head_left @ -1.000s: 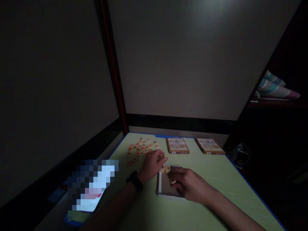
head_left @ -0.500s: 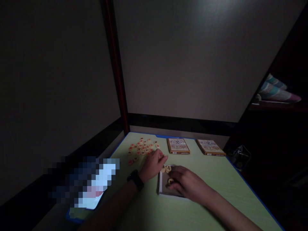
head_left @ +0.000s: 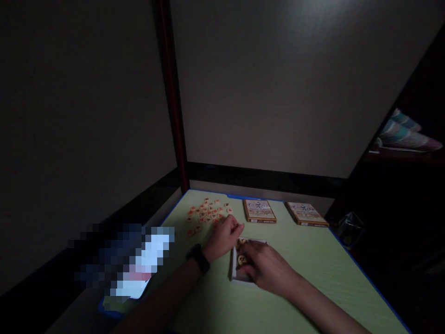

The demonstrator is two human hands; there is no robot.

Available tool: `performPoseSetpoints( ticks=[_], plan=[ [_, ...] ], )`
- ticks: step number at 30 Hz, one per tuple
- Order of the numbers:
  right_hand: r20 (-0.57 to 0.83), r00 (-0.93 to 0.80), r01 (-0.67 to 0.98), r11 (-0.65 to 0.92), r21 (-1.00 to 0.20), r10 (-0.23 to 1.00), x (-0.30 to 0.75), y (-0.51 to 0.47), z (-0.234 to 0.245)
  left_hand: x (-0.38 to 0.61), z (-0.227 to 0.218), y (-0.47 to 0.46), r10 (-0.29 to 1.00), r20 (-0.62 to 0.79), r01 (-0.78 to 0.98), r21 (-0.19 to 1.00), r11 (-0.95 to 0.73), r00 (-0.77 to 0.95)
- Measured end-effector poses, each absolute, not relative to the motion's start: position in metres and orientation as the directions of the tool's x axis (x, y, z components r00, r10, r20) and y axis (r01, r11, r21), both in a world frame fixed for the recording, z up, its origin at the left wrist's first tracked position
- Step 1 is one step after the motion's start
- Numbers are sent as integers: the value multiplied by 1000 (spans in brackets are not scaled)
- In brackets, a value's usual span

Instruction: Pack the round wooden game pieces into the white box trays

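Observation:
My right hand (head_left: 266, 264) reaches into a shallow open box (head_left: 233, 269) with pale walls, its thumb and fingers closed round a round wooden Chinese chess piece (head_left: 241, 260). More pieces (head_left: 244, 241) lie at the far end of the box, partly covered by my fingers. Just beyond the box's far left corner is my left hand (head_left: 225, 235), wearing a black watch (head_left: 198, 258). Its fingers are pinched together on what looks like another piece, mostly hidden. A loose group of Chinese chess pieces (head_left: 208, 213), with red and dark characters, spreads over the table past my left hand.
Two flat printed boxes (head_left: 260, 211) (head_left: 306, 214) lie along the far side of the green table (head_left: 313, 269). A lit screen (head_left: 146, 264), partly pixelated, is at the left edge. Walls stand behind and left. A dark transparent container (head_left: 349, 229) sits past the right edge.
My right hand has shifted slightly left inside the box, and the piece in its fingers now shows its face more fully. My left hand stays in nearly the same place.

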State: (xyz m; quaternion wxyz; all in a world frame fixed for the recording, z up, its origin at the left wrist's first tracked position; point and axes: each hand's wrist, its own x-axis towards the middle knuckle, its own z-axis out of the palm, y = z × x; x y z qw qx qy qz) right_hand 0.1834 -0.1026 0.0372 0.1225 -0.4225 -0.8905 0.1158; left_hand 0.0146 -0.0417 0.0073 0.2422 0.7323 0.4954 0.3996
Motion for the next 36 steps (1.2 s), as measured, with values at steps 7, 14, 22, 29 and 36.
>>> performPoseSetpoints(
  ticks=[7, 14, 22, 29, 36],
  plan=[
    [166, -600, 660, 602, -449, 782, 181, -99, 32, 15, 11, -44, 922, 339, 560, 734, -385, 189],
    [223, -588, 648, 618, -445, 778, 178, -93, 21, 16, 12, -45, 920, 341, 554, 736, -389, 193],
    [216, -580, 696, 616, -369, 785, 178, -89, 19, 16, 10, -44, 920, 351, 550, 740, -387, 175],
    [249, -580, 667, 628, -402, 776, 178, -92, 25, 15, 16, -46, 918, 366, 566, 730, -383, 149],
    [452, -463, 675, 634, -379, 763, 190, -86, 22, 12, 30, -47, 898, 407, 619, 666, -417, 167]
  ],
)
